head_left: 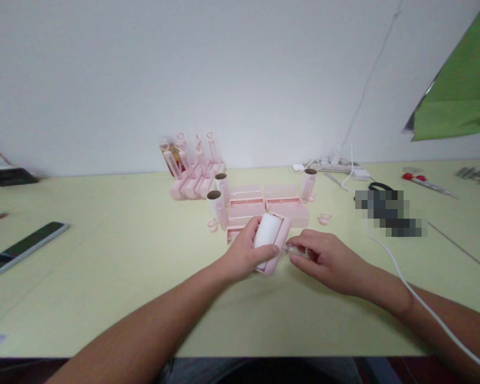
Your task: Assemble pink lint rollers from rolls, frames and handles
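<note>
Above the middle of the table, my left hand (pixel 250 248) is wrapped round a lint roller head (pixel 269 234), a white roll in a pale pink housing, held tilted. My right hand (pixel 324 258) pinches a small clear piece (pixel 298 250) that looks like a handle, its near end at the side of the pink housing. Fingers cover most of the clear piece. Just beyond my hands lie open pink cases (pixel 286 205) with translucent covers. Beside them stand rolls with brown cardboard cores (pixel 310 184). Small pink heart-shaped parts (pixel 325 218) lie on the table.
Several pink lint rollers (pixel 194 176) with upright handles stand together near the wall. A phone (pixel 26 248) lies at the left. At the right are a power strip (pixel 340 167), a dark pixelated object (pixel 390 213) and a red-ended tool (pixel 424 183). A white cable (pixel 400 272) crosses my right forearm.
</note>
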`<state>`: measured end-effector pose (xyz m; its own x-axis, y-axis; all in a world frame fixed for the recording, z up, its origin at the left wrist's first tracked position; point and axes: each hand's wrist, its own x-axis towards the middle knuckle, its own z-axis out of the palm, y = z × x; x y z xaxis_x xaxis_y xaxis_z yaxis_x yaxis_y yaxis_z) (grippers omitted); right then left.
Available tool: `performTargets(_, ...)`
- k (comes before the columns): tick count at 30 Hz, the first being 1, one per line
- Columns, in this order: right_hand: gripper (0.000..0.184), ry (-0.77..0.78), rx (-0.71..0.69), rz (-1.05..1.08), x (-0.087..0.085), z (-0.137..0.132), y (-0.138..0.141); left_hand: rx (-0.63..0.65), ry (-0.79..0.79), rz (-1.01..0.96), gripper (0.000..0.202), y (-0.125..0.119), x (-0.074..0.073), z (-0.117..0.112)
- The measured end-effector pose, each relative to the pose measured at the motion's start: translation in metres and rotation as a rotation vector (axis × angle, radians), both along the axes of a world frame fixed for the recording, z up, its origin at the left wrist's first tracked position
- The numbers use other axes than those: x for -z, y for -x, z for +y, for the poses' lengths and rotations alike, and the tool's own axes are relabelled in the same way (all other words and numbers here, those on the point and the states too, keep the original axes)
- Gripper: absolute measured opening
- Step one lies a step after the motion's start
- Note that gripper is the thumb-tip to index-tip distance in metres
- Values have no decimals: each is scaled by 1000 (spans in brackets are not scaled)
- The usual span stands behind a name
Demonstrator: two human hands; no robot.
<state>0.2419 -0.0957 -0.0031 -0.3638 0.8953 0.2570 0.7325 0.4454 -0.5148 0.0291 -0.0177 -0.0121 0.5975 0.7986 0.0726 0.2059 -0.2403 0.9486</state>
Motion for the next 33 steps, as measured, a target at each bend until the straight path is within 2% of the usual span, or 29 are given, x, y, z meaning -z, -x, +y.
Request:
performTargets(9,17,14,-24,29,0,-2,5,-6,-13,30,58,-1,1,-3)
performTargets(15,14,21,-35,36,4,-3,5,13,-3,1,65,-4,2,-8)
performTargets(25,15,22,-31,64,3,-4,11,33,16,-40,63,-6,9,-8)
performTargets(30,14,55,-5,144,8,1,13,17,13,-20,59,-3,1,-6)
performTargets(33,12,108,16,284,10,1,12,9,130,-148,52,-1,-4,-4)
